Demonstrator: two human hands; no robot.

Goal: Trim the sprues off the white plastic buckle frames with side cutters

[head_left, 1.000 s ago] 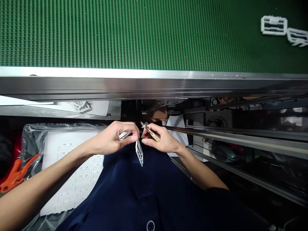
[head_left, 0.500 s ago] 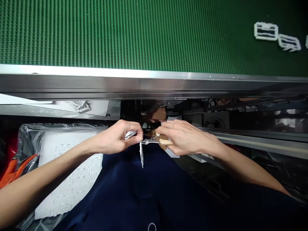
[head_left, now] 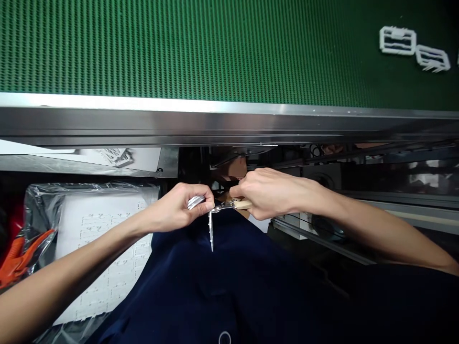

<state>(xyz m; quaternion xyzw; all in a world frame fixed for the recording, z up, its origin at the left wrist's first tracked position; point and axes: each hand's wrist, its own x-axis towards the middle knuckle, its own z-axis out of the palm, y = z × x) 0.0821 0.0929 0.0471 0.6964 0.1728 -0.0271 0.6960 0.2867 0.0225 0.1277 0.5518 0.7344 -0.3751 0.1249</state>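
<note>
My left hand (head_left: 184, 205) is closed, pinching a thin white plastic part (head_left: 211, 231) that hangs edge-on below the fingers. A pale, ridged bundle (head_left: 195, 201) also shows inside its curled fingers; I cannot make out its exact kind. My right hand (head_left: 270, 193) is wrapped around the cream-coloured handles of small metal nippers (head_left: 225, 205). Their jaws point left and meet the top of the white part, right at my left fingertips. Whether the jaw tips are closed on the plastic is too small to tell.
Across the top runs a green textured conveyor belt (head_left: 179, 52) with a metal side rail (head_left: 222, 119). White plastic frames (head_left: 398, 40) lie on its right end. At left stands a plastic-lined box (head_left: 93, 210) with flat white parts, beside an orange-handled tool (head_left: 21, 258).
My right hand has tightened round the nippers, and their handles have come closer together. Its wrist has risen slightly. My left hand and the white part have hardly moved.
</note>
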